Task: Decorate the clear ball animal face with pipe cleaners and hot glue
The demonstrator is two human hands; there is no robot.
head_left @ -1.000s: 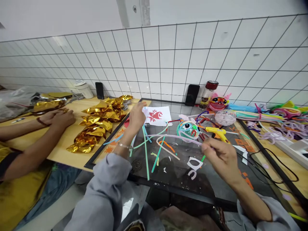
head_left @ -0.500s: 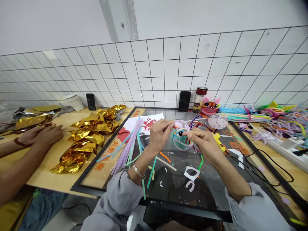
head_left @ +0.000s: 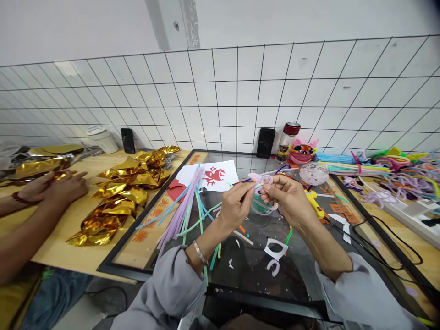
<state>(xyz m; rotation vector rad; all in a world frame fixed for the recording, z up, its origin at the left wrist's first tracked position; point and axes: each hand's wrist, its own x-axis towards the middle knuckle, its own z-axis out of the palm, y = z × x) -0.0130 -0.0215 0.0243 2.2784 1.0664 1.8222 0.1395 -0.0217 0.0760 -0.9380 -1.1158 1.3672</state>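
Observation:
A round craft piece of pipe cleaners (head_left: 263,179), lilac at the top with teal lower down, is held up over the glass-topped table. My left hand (head_left: 237,204) pinches its left edge between thumb and fingers. From the other side my right hand (head_left: 288,198) has closed on it, thumb against fingertips, hiding much of its front. Below the hands lie a white paper piece with a hole (head_left: 276,249) and a curved lilac scrap (head_left: 273,267). A bundle of lilac, blue and green pipe cleaners (head_left: 185,206) rests left of my left hand.
A yellow glue gun (head_left: 315,204) with a black cord lies right of my right hand. Behind stand a phone (head_left: 266,142), a bottle (head_left: 286,143) and a pink pipe-cleaner face (head_left: 303,151). Gold foil pieces (head_left: 117,197) and a co-worker's hands (head_left: 65,188) are at left.
My fingers have drawn closer together on the craft piece, and its black-and-white eye is now hidden. My right hand has turned, its fingers curling inward. The co-worker's hands have shifted slightly.

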